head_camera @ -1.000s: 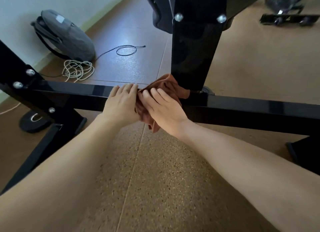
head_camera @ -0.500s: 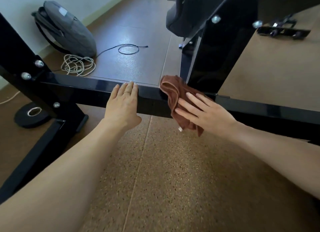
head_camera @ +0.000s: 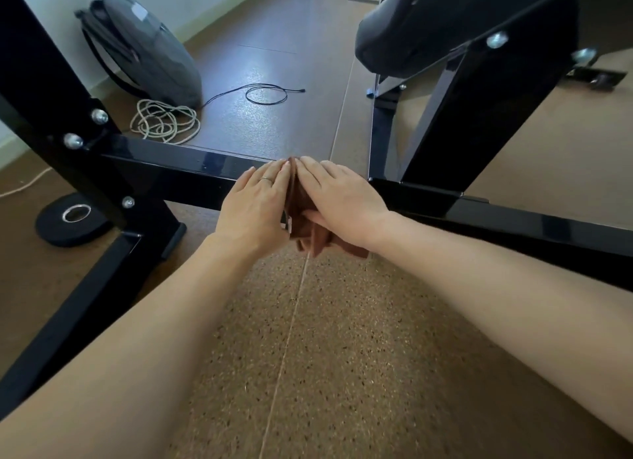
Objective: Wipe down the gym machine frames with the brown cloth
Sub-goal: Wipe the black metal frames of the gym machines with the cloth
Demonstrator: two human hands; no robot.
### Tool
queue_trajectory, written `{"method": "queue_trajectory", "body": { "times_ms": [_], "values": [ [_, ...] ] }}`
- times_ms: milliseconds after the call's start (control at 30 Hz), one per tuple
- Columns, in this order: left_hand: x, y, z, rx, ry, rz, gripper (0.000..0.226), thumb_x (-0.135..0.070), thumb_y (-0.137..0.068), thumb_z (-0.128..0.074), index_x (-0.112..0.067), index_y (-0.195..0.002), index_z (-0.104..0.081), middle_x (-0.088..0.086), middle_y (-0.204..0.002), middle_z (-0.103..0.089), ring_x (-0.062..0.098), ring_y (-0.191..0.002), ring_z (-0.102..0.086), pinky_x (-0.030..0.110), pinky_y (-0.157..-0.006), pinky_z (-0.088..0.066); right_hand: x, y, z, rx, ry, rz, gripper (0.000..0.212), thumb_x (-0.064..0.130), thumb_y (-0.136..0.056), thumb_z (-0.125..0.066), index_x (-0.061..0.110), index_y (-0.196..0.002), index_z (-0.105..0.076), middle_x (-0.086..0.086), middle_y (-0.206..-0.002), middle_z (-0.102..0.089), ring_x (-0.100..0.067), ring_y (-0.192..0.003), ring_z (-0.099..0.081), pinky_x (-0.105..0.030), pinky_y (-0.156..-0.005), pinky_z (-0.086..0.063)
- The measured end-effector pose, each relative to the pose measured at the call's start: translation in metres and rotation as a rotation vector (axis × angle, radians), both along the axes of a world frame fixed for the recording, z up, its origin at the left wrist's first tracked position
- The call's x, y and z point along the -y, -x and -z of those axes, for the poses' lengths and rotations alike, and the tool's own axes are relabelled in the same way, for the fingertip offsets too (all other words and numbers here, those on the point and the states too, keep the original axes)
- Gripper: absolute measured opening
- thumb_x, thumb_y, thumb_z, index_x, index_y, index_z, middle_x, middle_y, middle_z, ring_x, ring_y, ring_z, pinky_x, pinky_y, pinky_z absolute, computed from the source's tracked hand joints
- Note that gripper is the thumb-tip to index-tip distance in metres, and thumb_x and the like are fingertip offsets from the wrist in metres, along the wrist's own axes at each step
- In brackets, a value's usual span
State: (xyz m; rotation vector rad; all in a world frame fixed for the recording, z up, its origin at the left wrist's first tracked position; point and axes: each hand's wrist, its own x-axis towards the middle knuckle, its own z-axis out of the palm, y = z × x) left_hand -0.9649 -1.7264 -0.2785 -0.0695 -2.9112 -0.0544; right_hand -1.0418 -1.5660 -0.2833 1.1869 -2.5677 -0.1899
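A black horizontal frame bar (head_camera: 178,170) of the gym machine crosses the view at mid height. The brown cloth (head_camera: 305,218) is draped over this bar, its lower end hanging toward the floor. My right hand (head_camera: 339,201) lies over the cloth with straight fingers and presses it against the bar, thumb beneath. My left hand (head_camera: 255,203) rests flat on the bar right beside it, fingers straight, touching the cloth's left edge. Most of the cloth is hidden under my hands.
A slanted black upright (head_camera: 479,109) with bolts joins the bar at right, a padded seat (head_camera: 411,30) above it. Another bolted upright (head_camera: 44,92) stands at left. A grey backpack (head_camera: 144,51), a coiled white rope (head_camera: 164,122), a black cable (head_camera: 267,93) and a weight plate (head_camera: 72,224) lie on the floor.
My right hand has slid the cloth leftward along the bar until it meets my left hand. The view has shifted closer and rightward.
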Motion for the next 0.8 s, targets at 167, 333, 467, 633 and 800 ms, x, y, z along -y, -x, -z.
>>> {"method": "queue_trajectory", "body": {
  "times_ms": [167,333,467,633,800],
  "values": [
    [-0.024,-0.001,-0.003,0.141,0.145,-0.039,0.111,-0.049,-0.084,-0.070,-0.008,-0.160,0.000,0.013,-0.168,-0.003,0.026,-0.156,0.000,0.040,-0.126,0.001,-0.093,-0.027,0.035,-0.174,-0.025,-0.014,0.071,0.018,-0.101,-0.053,0.016,-0.163,-0.020,-0.009,-0.170,-0.017,-0.033,-0.156,-0.020,-0.047,-0.126,-0.023],
    [-0.048,0.003,0.001,0.163,0.132,-0.146,0.120,-0.056,-0.083,-0.071,-0.003,-0.158,0.006,0.020,-0.167,0.005,0.034,-0.155,0.005,0.045,-0.125,0.003,-0.173,-0.044,0.039,-0.182,-0.104,0.025,0.086,0.002,-0.091,-0.063,0.016,-0.163,-0.019,-0.009,-0.171,-0.010,-0.033,-0.158,-0.008,-0.050,-0.127,-0.019],
    [-0.079,0.008,0.002,0.047,0.125,0.014,0.118,-0.052,-0.080,-0.073,-0.007,-0.159,0.002,0.018,-0.167,-0.001,0.032,-0.155,0.003,0.043,-0.124,0.005,-0.171,-0.054,0.043,-0.119,0.082,0.089,0.080,0.001,-0.088,-0.068,0.016,-0.159,-0.035,-0.008,-0.168,-0.024,-0.030,-0.157,-0.015,-0.051,-0.126,-0.023],
    [-0.137,0.023,0.002,-0.027,0.092,0.200,0.111,-0.054,-0.082,-0.070,-0.009,-0.160,-0.004,0.012,-0.168,-0.011,0.030,-0.156,-0.003,0.043,-0.125,0.004,-0.234,-0.074,0.051,-0.093,0.337,0.417,0.082,-0.001,-0.088,-0.067,0.019,-0.159,-0.032,-0.007,-0.168,-0.026,-0.027,-0.157,-0.016,-0.055,-0.124,-0.027],
    [-0.165,0.024,0.013,0.005,0.080,0.160,0.117,-0.059,-0.082,-0.072,-0.006,-0.159,0.000,0.015,-0.167,-0.012,0.032,-0.155,-0.007,0.043,-0.125,0.000,-0.282,-0.070,0.037,-0.023,0.862,1.017,0.067,-0.004,-0.097,-0.056,0.018,-0.158,-0.038,0.001,-0.169,-0.024,-0.019,-0.158,-0.008,-0.048,-0.129,-0.015]
  ]
}}
